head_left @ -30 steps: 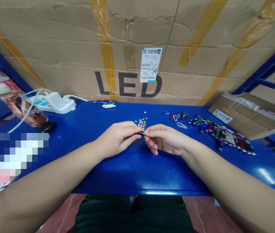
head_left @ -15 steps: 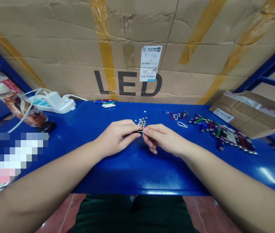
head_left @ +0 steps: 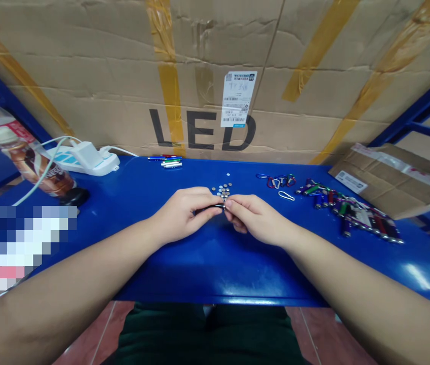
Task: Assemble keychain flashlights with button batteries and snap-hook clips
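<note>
My left hand point(head_left: 186, 214) is closed around a small black flashlight point(head_left: 218, 206), a slim tube with a silver end, mostly hidden by the fingers. At its silver end, the thumb and forefinger of my right hand point(head_left: 255, 217) pinch it, the other fingers curled below. Both hands meet just above the blue table. Right behind the fingertips lie several small round button cells point(head_left: 224, 191), silver and loosely scattered.
Several carabiners point(head_left: 286, 195) lie right of the cells, and beyond them a pile of coloured mini flashlights point(head_left: 351, 210) beside a cardboard box point(head_left: 400, 177). Slim coloured tubes point(head_left: 171, 163) lie at the back. On the left are a power strip point(head_left: 103, 165) and a drink bottle point(head_left: 43, 170).
The curled lower fingers of my right hand have drawn in a little. Both hands keep hold of the small black flashlight in nearly the same place; the view has shifted slightly.
</note>
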`<state>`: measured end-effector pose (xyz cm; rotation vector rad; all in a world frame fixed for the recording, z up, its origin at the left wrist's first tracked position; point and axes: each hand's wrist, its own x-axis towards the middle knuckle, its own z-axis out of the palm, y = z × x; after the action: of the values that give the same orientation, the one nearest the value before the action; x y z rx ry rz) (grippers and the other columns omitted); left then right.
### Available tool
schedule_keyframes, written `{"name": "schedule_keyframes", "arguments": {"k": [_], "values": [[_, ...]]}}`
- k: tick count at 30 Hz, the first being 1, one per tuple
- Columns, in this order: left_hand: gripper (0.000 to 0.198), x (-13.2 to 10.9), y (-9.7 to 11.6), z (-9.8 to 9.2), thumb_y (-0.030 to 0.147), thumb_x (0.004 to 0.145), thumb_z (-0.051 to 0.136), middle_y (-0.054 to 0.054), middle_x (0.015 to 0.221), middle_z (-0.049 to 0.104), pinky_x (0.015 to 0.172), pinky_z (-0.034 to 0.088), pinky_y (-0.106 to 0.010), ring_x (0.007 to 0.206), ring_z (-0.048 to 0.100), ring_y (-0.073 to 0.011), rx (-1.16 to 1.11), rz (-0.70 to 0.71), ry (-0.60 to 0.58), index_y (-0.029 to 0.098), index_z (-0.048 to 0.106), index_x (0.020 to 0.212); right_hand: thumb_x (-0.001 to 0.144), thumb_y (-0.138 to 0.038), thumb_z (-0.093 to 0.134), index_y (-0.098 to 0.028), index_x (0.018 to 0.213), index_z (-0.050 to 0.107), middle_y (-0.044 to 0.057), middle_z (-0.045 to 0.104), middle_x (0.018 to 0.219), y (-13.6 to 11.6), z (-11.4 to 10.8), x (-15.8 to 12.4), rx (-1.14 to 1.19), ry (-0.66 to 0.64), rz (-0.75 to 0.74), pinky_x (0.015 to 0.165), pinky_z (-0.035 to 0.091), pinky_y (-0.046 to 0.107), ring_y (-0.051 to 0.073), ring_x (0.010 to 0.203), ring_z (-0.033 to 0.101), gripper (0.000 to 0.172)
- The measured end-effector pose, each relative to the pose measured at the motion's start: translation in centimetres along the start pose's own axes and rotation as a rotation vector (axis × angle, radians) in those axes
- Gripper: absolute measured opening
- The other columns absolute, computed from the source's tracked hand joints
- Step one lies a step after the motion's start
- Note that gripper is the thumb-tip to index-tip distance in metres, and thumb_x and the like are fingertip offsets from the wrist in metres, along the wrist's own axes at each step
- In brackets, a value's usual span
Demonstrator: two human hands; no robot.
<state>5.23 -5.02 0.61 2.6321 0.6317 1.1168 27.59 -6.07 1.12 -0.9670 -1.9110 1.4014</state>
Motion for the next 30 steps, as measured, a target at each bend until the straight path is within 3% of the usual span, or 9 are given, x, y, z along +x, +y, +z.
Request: {"name": "schedule_keyframes", "arguments": {"k": [3, 5, 8, 13, 17, 24, 27, 28, 30], "values": [[0.021, 0.0, 0.1, 0.0, 0.024, 0.103, 0.058, -0.008, 0.095, 0.077, 0.08, 0.058, -0.028, 0.086, 0.071, -0.017, 0.055, 0.062, 0.02, 0.017, 0.074, 0.115, 0.092, -0.051, 0.063, -0.021, 0.071, 0.048, -0.009, 0.034, 0.053, -0.1, 0.3, 0.2, 0.444, -0.106, 0.219, 0.046, 0.027, 0.023, 0.008, 0.045, 0.027, 0.04], [0.022, 0.1, 0.0, 0.1, 0.024, 0.103, 0.058, -0.009, 0.096, 0.076, 0.082, 0.058, -0.029, 0.087, 0.071, -0.0174, 0.098, 0.084, 0.026, 0.017, 0.074, 0.115, 0.09, -0.048, 0.065, -0.021, 0.07, 0.046, -0.01, 0.032, 0.053, -0.1, 0.3, 0.4, 0.538, -0.14, 0.294, 0.045, 0.023, 0.022, 0.007, 0.045, 0.023, 0.039], [0.022, 0.1, -0.4, 0.3, 0.025, 0.103, 0.058, -0.009, 0.094, 0.076, 0.082, 0.058, -0.029, 0.086, 0.071, -0.0177, 0.125, 0.072, 0.01, 0.015, 0.074, 0.114, 0.097, -0.049, 0.055, -0.021, 0.074, 0.047, -0.007, 0.039, 0.056, 0.1, 0.1, 0.5, 0.314, -0.069, 0.236, 0.049, 0.031, 0.025, 0.009, 0.047, 0.033, 0.036], [0.022, 0.0, -0.7, 0.5, 0.027, 0.103, 0.058, -0.006, 0.089, 0.076, 0.079, 0.057, -0.027, 0.082, 0.071, -0.0172, 0.066, -0.122, -0.045, 0.016, 0.076, 0.108, 0.105, -0.037, 0.045, -0.021, 0.085, 0.053, 0.002, 0.059, 0.079, 0.2, -0.6, 0.3, -0.487, 0.096, -0.187, 0.07, 0.041, 0.03, 0.016, 0.071, 0.054, 0.027], [0.025, 0.0, -0.4, 0.3, 0.03, 0.104, 0.055, -0.006, 0.085, 0.074, 0.075, 0.055, -0.026, 0.078, 0.07, -0.0166, 0.032, -0.133, -0.046, 0.017, 0.076, 0.106, 0.108, -0.034, 0.04, -0.021, 0.081, 0.051, 0.001, 0.056, 0.078, 0.2, -1.0, 0.1, -0.626, 0.056, -0.334, 0.072, 0.039, 0.03, 0.016, 0.072, 0.052, 0.032], [0.025, 0.0, 0.0, 0.0, 0.029, 0.104, 0.053, -0.005, 0.078, 0.07, 0.068, 0.05, -0.026, 0.071, 0.064, -0.0153, 0.062, -0.039, -0.046, 0.016, 0.075, 0.101, 0.107, -0.039, 0.04, -0.02, 0.076, 0.053, -0.002, 0.056, 0.07, 0.1, -0.4, 0.2, -0.428, 0.011, -0.245, 0.07, 0.041, 0.027, 0.014, 0.068, 0.052, 0.038], [0.024, 0.1, -0.1, 0.0, 0.026, 0.104, 0.053, -0.007, 0.084, 0.073, 0.073, 0.053, -0.026, 0.078, 0.068, -0.0164, 0.065, -0.051, -0.063, 0.015, 0.075, 0.105, 0.105, -0.041, 0.042, -0.019, 0.077, 0.06, 0.001, 0.064, 0.072, 0.2, -1.9, 0.6, -0.446, -0.011, -0.212, 0.073, 0.044, 0.028, 0.015, 0.07, 0.058, 0.04], [0.024, 0.1, -0.2, 0.0, 0.026, 0.104, 0.053, -0.007, 0.088, 0.074, 0.076, 0.054, -0.027, 0.081, 0.069, -0.0169, 0.061, -0.07, -0.073, 0.015, 0.075, 0.108, 0.104, -0.041, 0.043, -0.018, 0.078, 0.064, 0.002, 0.067, 0.075, 0.3, -3.0, 0.8, -0.487, 0.017, -0.187, 0.074, 0.045, 0.029, 0.016, 0.072, 0.061, 0.04], [0.025, 0.0, -0.3, -0.1, 0.029, 0.104, 0.055, -0.008, 0.095, 0.076, 0.081, 0.055, -0.028, 0.087, 0.071, -0.0179, 0.044, -0.133, -0.098, 0.016, 0.075, 0.111, 0.101, -0.041, 0.046, -0.018, 0.081, 0.069, 0.006, 0.072, 0.081, 0.9, -6.0, 1.0, -0.652, 0.276, -0.117, 0.076, 0.046, 0.031, 0.019, 0.077, 0.064, 0.038]]}}
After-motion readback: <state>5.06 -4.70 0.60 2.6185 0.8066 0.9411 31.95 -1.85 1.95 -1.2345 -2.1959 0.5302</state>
